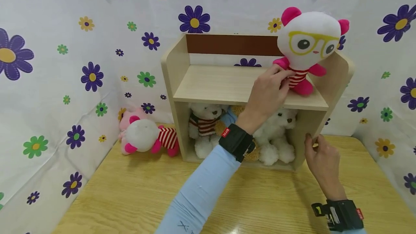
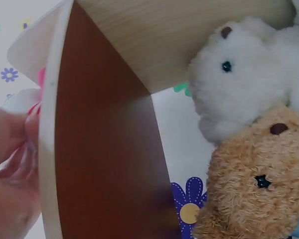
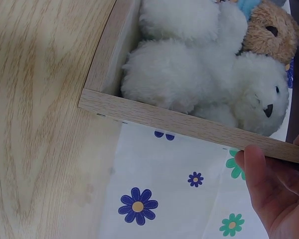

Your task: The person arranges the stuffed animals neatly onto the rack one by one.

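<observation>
My left hand point(image 1: 267, 91) pinches a plush panda point(image 1: 313, 39) with pink ears, yellow glasses and a red-striped body. The panda is upright at the right end of the upper board of a small wooden shelf point(image 1: 217, 82). In the left wrist view, the brown back panel of the shelf fills the middle, with the left hand point(image 2: 12, 164) at its left edge. Lower down, my right hand point(image 1: 323, 161) grips the front edge of the shelf's right side panel between thumb and fingers; the right wrist view shows the thumb and fingertips at that side panel point(image 3: 189, 124).
White plush bears point(image 1: 276, 136) and a brown bear point(image 2: 259, 174) fill the lower compartment. Left of the shelf, a second striped panda point(image 1: 142, 135) lies on its side against a pink plush toy point(image 1: 125, 118). All stand on a wooden table point(image 1: 130, 194) before a flowered cloth backdrop.
</observation>
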Demonstrator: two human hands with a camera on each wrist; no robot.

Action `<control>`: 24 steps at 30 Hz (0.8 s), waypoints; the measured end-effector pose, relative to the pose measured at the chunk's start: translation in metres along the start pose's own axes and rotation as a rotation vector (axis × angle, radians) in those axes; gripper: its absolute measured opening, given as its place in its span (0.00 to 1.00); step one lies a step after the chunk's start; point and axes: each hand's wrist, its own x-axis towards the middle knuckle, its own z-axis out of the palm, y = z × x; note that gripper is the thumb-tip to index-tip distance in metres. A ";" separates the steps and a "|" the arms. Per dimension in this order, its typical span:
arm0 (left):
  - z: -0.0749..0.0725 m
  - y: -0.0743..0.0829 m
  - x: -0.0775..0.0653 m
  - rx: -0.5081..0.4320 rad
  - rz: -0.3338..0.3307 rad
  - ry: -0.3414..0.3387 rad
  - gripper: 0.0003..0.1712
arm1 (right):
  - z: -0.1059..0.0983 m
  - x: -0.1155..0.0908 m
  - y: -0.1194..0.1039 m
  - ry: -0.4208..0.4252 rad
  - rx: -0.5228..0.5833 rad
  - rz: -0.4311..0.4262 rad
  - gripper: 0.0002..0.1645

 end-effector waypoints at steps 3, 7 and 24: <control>-0.003 0.002 0.003 0.001 -0.004 -0.111 0.19 | -0.001 0.001 0.000 -0.004 0.003 0.003 0.11; -0.004 0.004 0.008 -0.026 -0.005 -0.232 0.25 | -0.003 0.002 -0.001 -0.005 0.002 0.006 0.11; 0.003 0.011 0.019 0.021 -0.164 -0.329 0.36 | -0.002 0.000 -0.002 -0.021 0.005 0.033 0.10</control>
